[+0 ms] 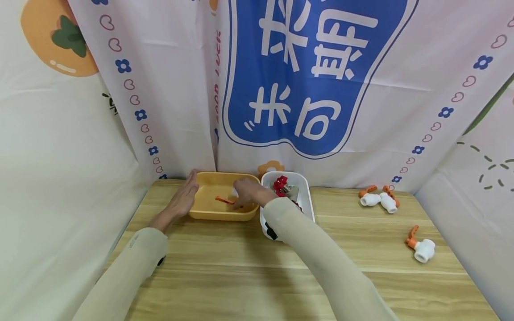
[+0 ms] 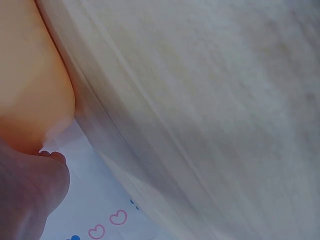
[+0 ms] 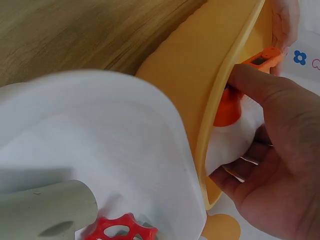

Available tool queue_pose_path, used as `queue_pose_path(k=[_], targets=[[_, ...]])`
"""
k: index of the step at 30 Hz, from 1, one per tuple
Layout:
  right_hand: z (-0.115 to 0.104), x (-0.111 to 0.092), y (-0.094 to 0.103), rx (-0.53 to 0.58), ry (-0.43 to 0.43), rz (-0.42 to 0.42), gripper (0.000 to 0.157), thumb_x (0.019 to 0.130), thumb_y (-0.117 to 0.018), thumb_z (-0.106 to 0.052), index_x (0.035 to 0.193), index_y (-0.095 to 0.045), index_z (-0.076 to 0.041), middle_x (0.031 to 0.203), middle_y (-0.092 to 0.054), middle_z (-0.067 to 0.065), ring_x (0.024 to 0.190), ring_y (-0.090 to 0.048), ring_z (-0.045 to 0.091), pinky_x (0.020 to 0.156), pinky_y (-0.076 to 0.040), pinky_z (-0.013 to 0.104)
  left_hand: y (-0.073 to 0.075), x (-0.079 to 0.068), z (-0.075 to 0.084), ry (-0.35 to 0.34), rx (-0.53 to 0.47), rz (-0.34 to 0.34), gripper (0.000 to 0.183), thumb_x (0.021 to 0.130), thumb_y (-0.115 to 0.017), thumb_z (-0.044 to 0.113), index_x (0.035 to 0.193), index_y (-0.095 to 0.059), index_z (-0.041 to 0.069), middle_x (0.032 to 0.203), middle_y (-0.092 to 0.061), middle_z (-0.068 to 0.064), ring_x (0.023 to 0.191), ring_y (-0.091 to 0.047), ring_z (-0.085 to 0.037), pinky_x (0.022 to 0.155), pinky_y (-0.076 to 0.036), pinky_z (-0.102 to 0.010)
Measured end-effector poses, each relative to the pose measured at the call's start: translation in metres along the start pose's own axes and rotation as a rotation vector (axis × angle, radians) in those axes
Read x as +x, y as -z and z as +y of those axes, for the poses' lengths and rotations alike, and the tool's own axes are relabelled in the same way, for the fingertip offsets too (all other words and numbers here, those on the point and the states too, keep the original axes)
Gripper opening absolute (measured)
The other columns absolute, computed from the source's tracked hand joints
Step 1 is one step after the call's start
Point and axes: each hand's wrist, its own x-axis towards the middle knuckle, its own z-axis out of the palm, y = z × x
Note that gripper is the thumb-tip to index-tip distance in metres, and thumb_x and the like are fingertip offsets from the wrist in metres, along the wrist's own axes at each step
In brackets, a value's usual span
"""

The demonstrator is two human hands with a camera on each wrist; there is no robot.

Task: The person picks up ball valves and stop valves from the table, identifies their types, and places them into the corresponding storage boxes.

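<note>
A yellow tray (image 1: 222,216) stands at the back of the table, against the curtain. Inside its right end, my right hand (image 1: 250,191) holds a white ball valve (image 3: 232,142) with an orange lever (image 3: 269,56). In the right wrist view the thumb lies over the valve's orange neck and the fingers curl under the white body. My left hand (image 1: 182,198) rests with extended fingers along the tray's left side. Only part of that hand (image 2: 30,187) shows in the left wrist view, beside the tray wall.
A white tray (image 1: 309,203) stands just right of the yellow one, under my right forearm. It holds a red handwheel (image 3: 122,227) and a grey pipe piece (image 3: 45,207). At the table's right lie more white ball valves with orange levers, two at the back (image 1: 388,203) and one nearer (image 1: 424,250).
</note>
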Motion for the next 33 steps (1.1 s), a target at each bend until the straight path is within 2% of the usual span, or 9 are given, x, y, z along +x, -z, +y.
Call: queue_pose_path(k=[4, 7, 11, 15, 24, 33], targets=[[0.000, -0.001, 0.001, 0.007, 0.004, -0.018, 0.037, 0.095, -0.080, -0.040, 0.114, -0.069, -0.009, 0.099, -0.068, 0.003, 0.085, -0.059, 0.017, 0.071, -0.051, 0.027, 0.000, 0.000, 0.001, -0.006, 0.006, 0.004, 0.064, 0.116, -0.010, 0.039, 0.167, 0.009, 0.005, 0.177, 0.013, -0.010, 0.164, 0.005, -0.038, 0.132, -0.002, -0.059], [0.000, -0.002, 0.004, 0.012, 0.011, -0.009, 0.035, 0.098, -0.076, -0.037, 0.116, -0.072, -0.007, 0.098, -0.068, 0.003, 0.085, -0.059, 0.018, 0.074, -0.052, 0.029, 0.000, 0.000, 0.002, -0.005, 0.006, 0.000, 0.065, 0.116, -0.010, 0.040, 0.167, 0.009, 0.005, 0.177, 0.014, -0.010, 0.164, 0.005, -0.038, 0.132, -0.002, -0.059], [0.000, -0.003, 0.009, 0.011, 0.028, 0.013, 0.045, 0.099, -0.075, -0.036, 0.132, -0.070, -0.006, 0.117, -0.073, 0.004, 0.100, -0.065, 0.019, 0.091, -0.057, 0.033, 0.001, 0.000, 0.003, 0.008, 0.007, -0.009, 0.064, 0.116, -0.010, 0.039, 0.167, 0.011, 0.007, 0.177, 0.015, -0.009, 0.164, 0.007, -0.037, 0.132, -0.001, -0.059], [0.001, -0.004, 0.011, -0.003, 0.039, 0.013, 0.053, 0.100, -0.073, -0.037, 0.144, -0.065, -0.007, 0.137, -0.070, 0.007, 0.120, -0.066, 0.021, 0.104, -0.055, 0.038, 0.001, -0.001, 0.003, 0.012, 0.008, -0.007, 0.063, 0.116, -0.010, 0.038, 0.167, 0.011, 0.007, 0.177, 0.016, -0.009, 0.164, 0.007, -0.037, 0.132, -0.001, -0.059], [-0.001, -0.016, 0.015, -0.016, 0.052, 0.033, 0.057, 0.101, -0.072, -0.039, 0.148, -0.062, -0.009, 0.142, -0.068, 0.007, 0.125, -0.065, 0.023, 0.109, -0.054, 0.039, 0.001, -0.001, 0.001, 0.010, 0.007, -0.004, 0.064, 0.116, -0.010, 0.039, 0.167, 0.012, 0.007, 0.177, 0.016, -0.008, 0.164, 0.007, -0.037, 0.132, 0.000, -0.059], [0.008, -0.031, 0.016, 0.033, 0.075, 0.037, 0.062, 0.101, -0.073, -0.038, 0.153, -0.057, -0.009, 0.152, -0.060, 0.010, 0.136, -0.058, 0.027, 0.116, -0.049, 0.043, 0.001, 0.000, 0.001, 0.002, 0.011, -0.009, 0.063, 0.116, -0.008, 0.039, 0.167, 0.012, 0.007, 0.177, 0.016, -0.008, 0.164, 0.007, -0.037, 0.132, -0.001, -0.059]])
